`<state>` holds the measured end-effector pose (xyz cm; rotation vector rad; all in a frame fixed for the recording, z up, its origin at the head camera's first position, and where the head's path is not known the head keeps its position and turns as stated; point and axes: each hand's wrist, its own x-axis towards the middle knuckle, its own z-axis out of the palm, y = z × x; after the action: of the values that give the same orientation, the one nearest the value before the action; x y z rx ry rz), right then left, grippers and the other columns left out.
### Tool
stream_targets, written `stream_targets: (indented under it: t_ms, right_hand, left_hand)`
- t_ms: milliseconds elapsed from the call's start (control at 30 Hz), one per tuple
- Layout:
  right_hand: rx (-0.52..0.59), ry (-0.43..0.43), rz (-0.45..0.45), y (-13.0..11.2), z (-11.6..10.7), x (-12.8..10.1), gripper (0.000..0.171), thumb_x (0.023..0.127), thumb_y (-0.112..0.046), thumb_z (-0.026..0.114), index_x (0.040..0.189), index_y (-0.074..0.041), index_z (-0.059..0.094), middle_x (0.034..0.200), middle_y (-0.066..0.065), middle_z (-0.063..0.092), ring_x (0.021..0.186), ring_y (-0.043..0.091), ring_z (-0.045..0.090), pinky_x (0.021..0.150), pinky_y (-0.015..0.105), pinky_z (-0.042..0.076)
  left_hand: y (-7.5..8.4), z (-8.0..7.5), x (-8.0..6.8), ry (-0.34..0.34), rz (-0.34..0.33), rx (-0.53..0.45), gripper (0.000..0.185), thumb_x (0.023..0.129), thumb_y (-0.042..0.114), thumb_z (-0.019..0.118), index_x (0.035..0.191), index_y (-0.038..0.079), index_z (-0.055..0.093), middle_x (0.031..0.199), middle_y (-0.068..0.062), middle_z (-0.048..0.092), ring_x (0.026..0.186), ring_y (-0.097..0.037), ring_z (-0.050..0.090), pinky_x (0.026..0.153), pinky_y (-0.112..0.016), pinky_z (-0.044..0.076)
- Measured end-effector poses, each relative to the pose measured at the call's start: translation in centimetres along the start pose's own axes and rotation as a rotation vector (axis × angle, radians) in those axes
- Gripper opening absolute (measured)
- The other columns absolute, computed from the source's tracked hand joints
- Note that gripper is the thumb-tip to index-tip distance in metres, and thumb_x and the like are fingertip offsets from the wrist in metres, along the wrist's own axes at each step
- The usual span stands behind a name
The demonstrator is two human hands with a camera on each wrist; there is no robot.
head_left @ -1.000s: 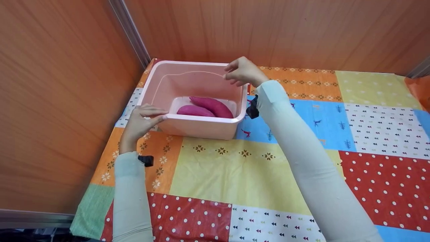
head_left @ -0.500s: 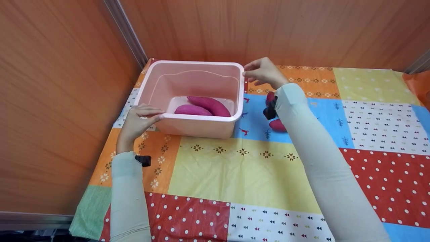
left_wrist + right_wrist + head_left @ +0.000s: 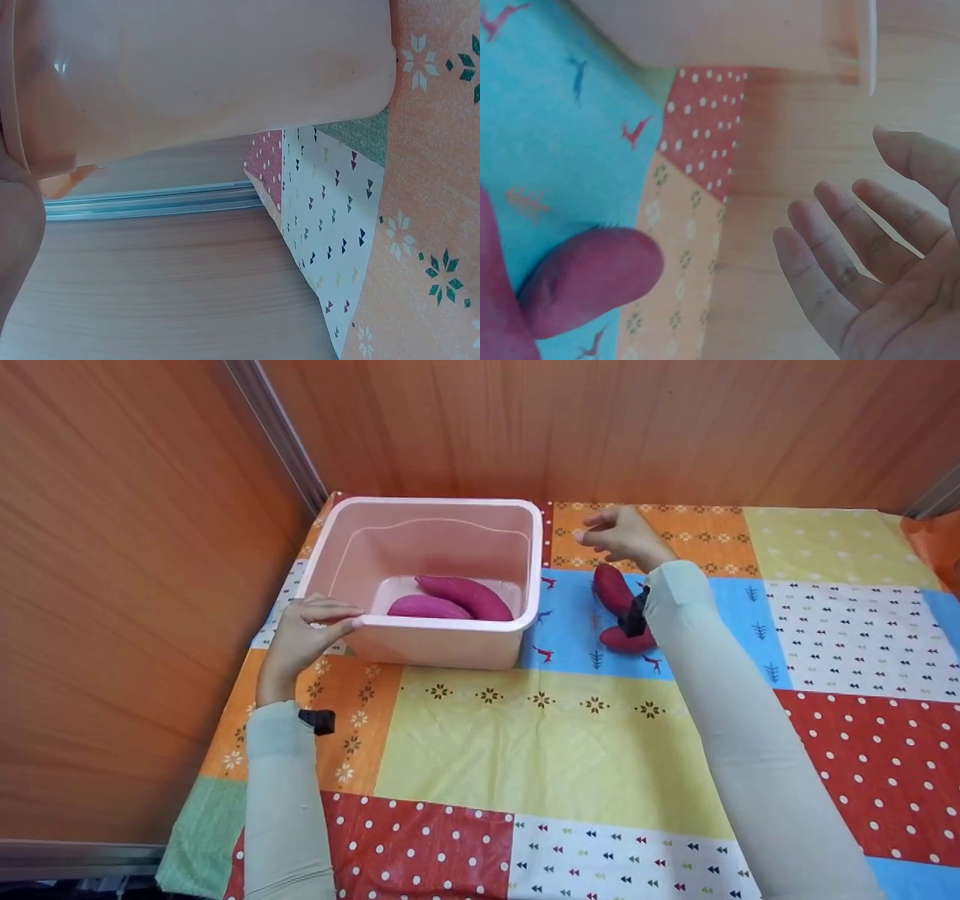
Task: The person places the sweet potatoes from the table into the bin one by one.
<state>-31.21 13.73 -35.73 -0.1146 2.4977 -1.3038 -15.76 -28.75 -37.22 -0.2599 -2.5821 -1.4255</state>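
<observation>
A pink plastic bin [image 3: 435, 649] stands at the back left of the table. Inside it lie two purple-skinned sweet potatoes, a longer one [image 3: 469, 596] and a shorter one [image 3: 427, 607]. My left hand [image 3: 300, 634] grips the bin's rim at the near left corner, thumb and fingers on it; the left wrist view shows only part of this hand at its edge. To the bin's right, my right hand [image 3: 626, 538] hovers with loosely bent fingers and nothing in them. Beneath that wrist, two more sweet potatoes [image 3: 613, 589] [image 3: 600, 277] lie on the cloth, partly hidden by the wrist camera and sleeve.
A patchwork-print cloth [image 3: 480, 750] covers the table. Wood-grain panels [image 3: 600, 427] rise behind and at the left, meeting at a metal strip [image 3: 277, 435] near the bin. An orange item [image 3: 934, 544] shows at the far right edge.
My right hand has moved right, from above the bin's far right corner to over the cloth beside it. The two sweet potatoes there have come into view. My left hand stays at the rim.
</observation>
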Motion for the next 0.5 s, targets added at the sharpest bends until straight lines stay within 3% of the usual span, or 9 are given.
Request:
stream_targets:
  t_ms: [267, 500]
  right_hand:
    - [0.013, -0.018, 0.040, 2.1, -0.1, 0.0, 0.058, 0.093, -0.032, 0.062, 0.144, -0.009, 0.043, 0.141, 0.018, 0.049, 0.127, 0.032, 0.048, 0.104, 0.045, 0.043]
    - [0.080, -0.017, 0.072, 4.6, 0.2, 0.3, 0.069, 0.092, -0.033, 0.063, 0.148, -0.006, 0.034, 0.144, 0.019, 0.043, 0.128, 0.032, 0.045, 0.107, 0.045, 0.040]
  left_hand:
    - [-0.1, 0.0, -0.2, 0.004, -0.015, 0.006, 0.023, 0.082, 0.006, 0.075, 0.102, -0.005, 0.073, 0.104, -0.024, 0.070, 0.092, -0.003, 0.052, 0.090, -0.032, 0.034]
    - [0.0, 0.0, -0.3, 0.021, 0.030, 0.033, 0.021, 0.080, 0.003, 0.076, 0.099, -0.005, 0.074, 0.101, -0.023, 0.071, 0.093, 0.001, 0.054, 0.096, -0.032, 0.031]
